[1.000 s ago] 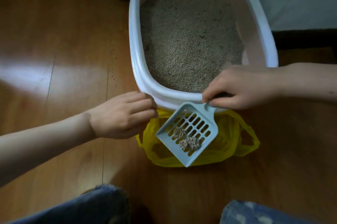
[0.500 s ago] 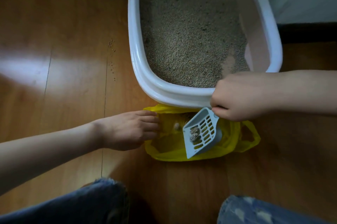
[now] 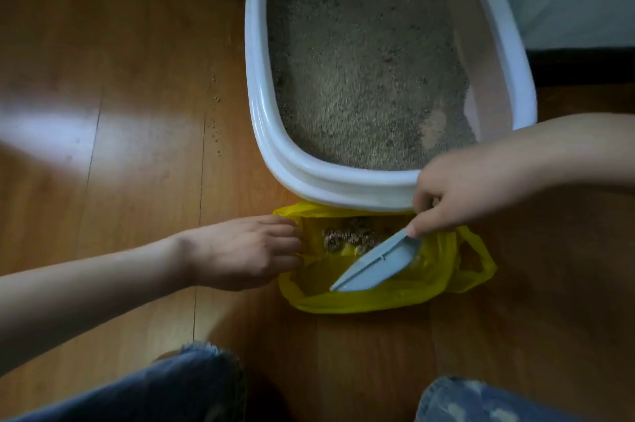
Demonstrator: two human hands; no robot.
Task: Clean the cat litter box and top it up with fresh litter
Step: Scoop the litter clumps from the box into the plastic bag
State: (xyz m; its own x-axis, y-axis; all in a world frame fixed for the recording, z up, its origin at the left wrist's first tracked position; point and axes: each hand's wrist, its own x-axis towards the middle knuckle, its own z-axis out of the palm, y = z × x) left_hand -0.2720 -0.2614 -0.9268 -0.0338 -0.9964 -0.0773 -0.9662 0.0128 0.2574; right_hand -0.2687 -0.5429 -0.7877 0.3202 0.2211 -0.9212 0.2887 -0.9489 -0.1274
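A white litter box (image 3: 330,184) with grey-brown litter (image 3: 360,78) stands on the wooden floor. In front of it lies an open yellow plastic bag (image 3: 395,298) with litter clumps (image 3: 350,236) inside. My right hand (image 3: 457,191) grips the handle of a pale blue slotted scoop (image 3: 374,267), which is tipped on its side over the bag's mouth. My left hand (image 3: 247,253) holds the bag's left edge open, its fingertips tucked at the rim.
Scattered litter grains (image 3: 215,112) lie on the floor left of the box. A dark baseboard (image 3: 584,66) and pale wall run behind the box at right. My knees in blue jeans (image 3: 192,387) are at the bottom edge.
The scoop has tipped from flat to on its side over the bag, and its clumps have dropped into the bag. My left hand moved down to the bag's left edge.
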